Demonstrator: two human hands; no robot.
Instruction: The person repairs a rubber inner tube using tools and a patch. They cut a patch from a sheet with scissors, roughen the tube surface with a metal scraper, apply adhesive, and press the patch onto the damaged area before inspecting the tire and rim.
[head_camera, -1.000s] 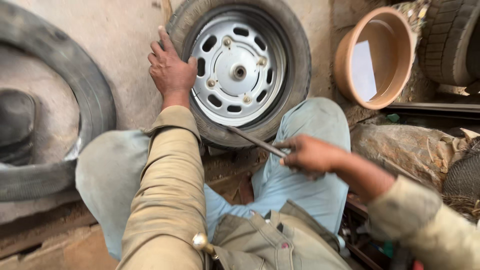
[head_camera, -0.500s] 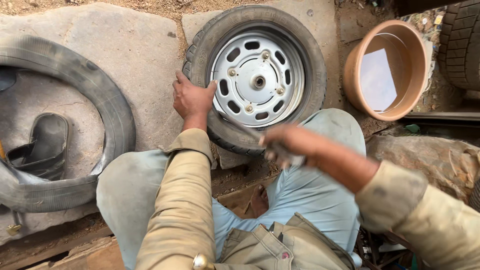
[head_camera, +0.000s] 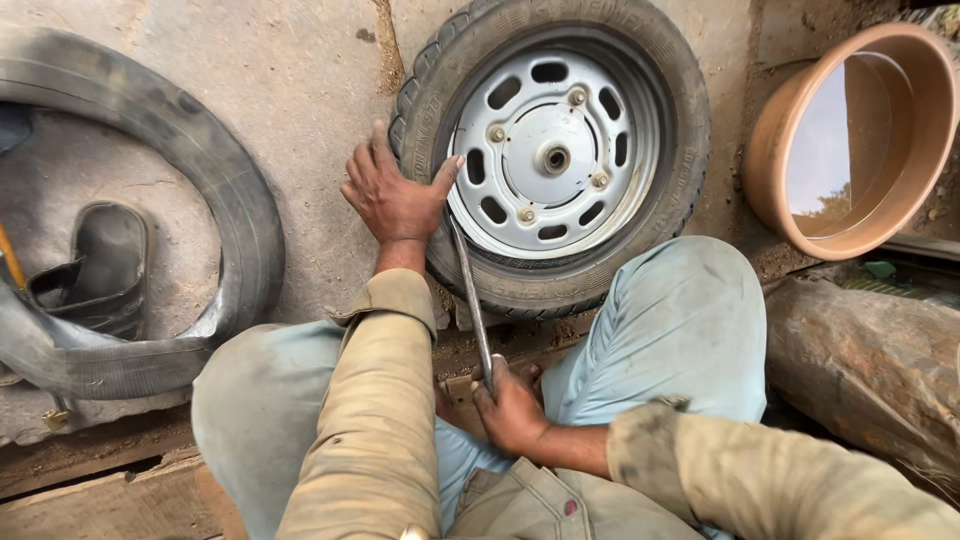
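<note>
A small black tyre (head_camera: 672, 180) on a silver steel rim (head_camera: 548, 155) lies flat on the concrete between my knees. My left hand (head_camera: 395, 195) presses palm down on the tyre's left sidewall, thumb resting on the rim edge. My right hand (head_camera: 512, 408) is closed round the lower end of a thin metal tyre lever (head_camera: 470, 295). The lever's tip sits between the tyre bead and the rim, right beside my left thumb.
A loose black tyre (head_camera: 215, 190) and a folded inner tube (head_camera: 100, 265) lie on the ground at the left. A clay-coloured basin of water (head_camera: 850, 140) stands at the upper right. A rough log (head_camera: 870, 365) lies by my right knee. Wooden planks (head_camera: 100, 500) run under my legs.
My right hand has drawn back toward my lap and swung the lever upright, its tip now at the rim edge. My left hand stayed on the tyre's left side, and my view moved closer.
</note>
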